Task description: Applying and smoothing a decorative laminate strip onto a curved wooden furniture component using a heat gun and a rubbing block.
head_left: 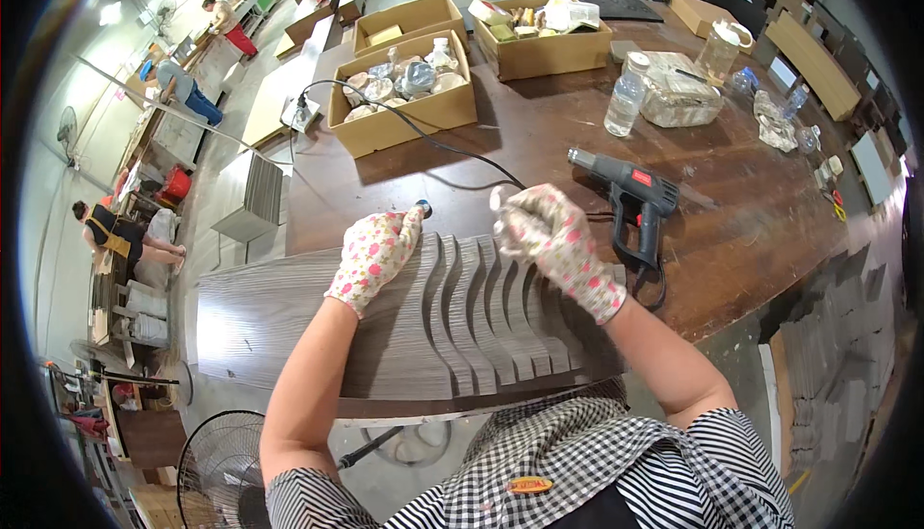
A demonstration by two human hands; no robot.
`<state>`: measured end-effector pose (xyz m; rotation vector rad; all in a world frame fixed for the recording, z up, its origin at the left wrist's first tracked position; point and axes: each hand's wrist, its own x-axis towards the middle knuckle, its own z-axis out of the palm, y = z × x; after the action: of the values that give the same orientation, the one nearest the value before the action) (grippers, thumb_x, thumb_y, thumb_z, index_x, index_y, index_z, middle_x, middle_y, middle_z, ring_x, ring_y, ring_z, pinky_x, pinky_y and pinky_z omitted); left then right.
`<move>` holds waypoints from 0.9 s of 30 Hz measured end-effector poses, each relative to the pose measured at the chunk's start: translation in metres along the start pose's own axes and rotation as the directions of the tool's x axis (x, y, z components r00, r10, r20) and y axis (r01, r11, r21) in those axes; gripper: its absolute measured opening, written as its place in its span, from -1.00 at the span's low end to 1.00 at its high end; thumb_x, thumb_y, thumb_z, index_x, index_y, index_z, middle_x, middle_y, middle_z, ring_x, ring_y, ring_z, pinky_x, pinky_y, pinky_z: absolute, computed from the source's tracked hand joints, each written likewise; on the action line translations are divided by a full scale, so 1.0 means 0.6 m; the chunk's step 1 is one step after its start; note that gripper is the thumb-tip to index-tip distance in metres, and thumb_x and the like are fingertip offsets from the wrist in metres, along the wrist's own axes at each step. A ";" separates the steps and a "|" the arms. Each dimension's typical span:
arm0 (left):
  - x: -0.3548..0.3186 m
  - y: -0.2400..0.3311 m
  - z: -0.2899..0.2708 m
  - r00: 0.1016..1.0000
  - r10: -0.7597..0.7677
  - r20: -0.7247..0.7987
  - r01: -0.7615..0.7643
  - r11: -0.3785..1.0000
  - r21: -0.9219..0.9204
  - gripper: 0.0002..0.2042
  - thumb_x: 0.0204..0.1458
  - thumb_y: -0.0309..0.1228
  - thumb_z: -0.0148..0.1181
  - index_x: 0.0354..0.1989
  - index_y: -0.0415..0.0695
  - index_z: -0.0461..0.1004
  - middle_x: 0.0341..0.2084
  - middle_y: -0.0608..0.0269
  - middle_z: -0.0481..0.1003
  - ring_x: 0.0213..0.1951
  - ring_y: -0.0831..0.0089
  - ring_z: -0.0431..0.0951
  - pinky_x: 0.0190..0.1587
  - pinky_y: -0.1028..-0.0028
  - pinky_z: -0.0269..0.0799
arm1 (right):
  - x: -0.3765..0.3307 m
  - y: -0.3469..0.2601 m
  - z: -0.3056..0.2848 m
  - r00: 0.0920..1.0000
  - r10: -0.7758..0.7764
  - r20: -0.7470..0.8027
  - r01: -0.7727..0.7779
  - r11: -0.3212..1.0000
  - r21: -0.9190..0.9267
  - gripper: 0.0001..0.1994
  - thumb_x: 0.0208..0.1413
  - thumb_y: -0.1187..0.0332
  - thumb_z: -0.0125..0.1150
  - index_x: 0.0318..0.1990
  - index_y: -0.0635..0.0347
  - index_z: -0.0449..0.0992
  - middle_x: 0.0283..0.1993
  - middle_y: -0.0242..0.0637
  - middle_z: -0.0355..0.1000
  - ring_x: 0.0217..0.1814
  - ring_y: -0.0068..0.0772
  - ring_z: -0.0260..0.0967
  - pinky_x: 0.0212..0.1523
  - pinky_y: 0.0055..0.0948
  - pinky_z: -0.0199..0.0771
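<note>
1. Brown bench (751, 250) in a workshop, bearing open cardboard boxes (419, 127), a clear bottle (626, 101) and a heat gun (632, 185).
2. Grey wood-grain panels (393, 346) lie overlapped along its near edge, their curved edges stepped.
3. Left hand (377, 252), in a flowered glove (361, 267), has its fingers together on a small blue item (424, 208).
4. Right hand (551, 232) is curled by the panels' far edge; whether it grips anything, I cannot tell.

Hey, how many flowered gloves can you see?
2: one glove on the left hand over the grey board, another glove on the right hand, left of the heat gun. More could be hidden.
</note>
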<state>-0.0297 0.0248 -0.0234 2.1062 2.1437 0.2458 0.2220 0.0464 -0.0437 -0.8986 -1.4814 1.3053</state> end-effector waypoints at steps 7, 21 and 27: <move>-0.004 0.015 -0.002 1.000 0.031 -0.004 -0.031 0.997 -0.066 -0.57 0.25 -0.10 -0.19 -0.37 -0.12 0.55 -0.50 0.01 0.55 -0.36 0.02 0.55 -0.25 0.14 0.44 | -0.052 -0.019 0.138 0.722 -0.540 0.433 0.686 0.642 -0.344 -0.79 -0.16 0.46 0.36 -0.29 0.17 0.55 -0.25 -0.24 0.42 -0.16 -0.17 0.36 -0.11 -0.22 0.38; 0.004 0.006 0.003 1.000 0.021 -0.021 -0.024 0.989 -0.143 -0.67 0.22 -0.20 -0.11 -0.33 -0.18 0.48 -0.56 -0.01 0.53 -0.41 0.03 0.56 -0.31 0.14 0.43 | 0.025 0.006 0.134 0.797 -0.498 0.342 0.600 0.579 -0.552 -0.86 -0.10 0.44 0.31 -0.37 0.24 0.50 -0.24 -0.06 0.35 -0.16 -0.04 0.33 -0.21 -0.16 0.37; 0.000 -0.002 0.008 0.999 0.019 -0.037 -0.021 0.997 -0.074 -0.67 0.22 -0.20 -0.12 0.02 -0.08 0.43 -0.53 0.01 0.55 -0.42 0.06 0.57 -0.35 0.13 0.44 | 0.004 0.011 0.137 0.802 -0.508 0.315 0.574 0.509 -0.641 -0.83 -0.08 0.47 0.25 -0.27 0.22 0.51 -0.24 -0.12 0.41 -0.15 -0.08 0.36 -0.18 -0.16 0.38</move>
<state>-0.0298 0.0250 -0.0281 2.0987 2.0995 0.3630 0.1425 0.0253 -0.0498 -0.7233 -2.1784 0.2502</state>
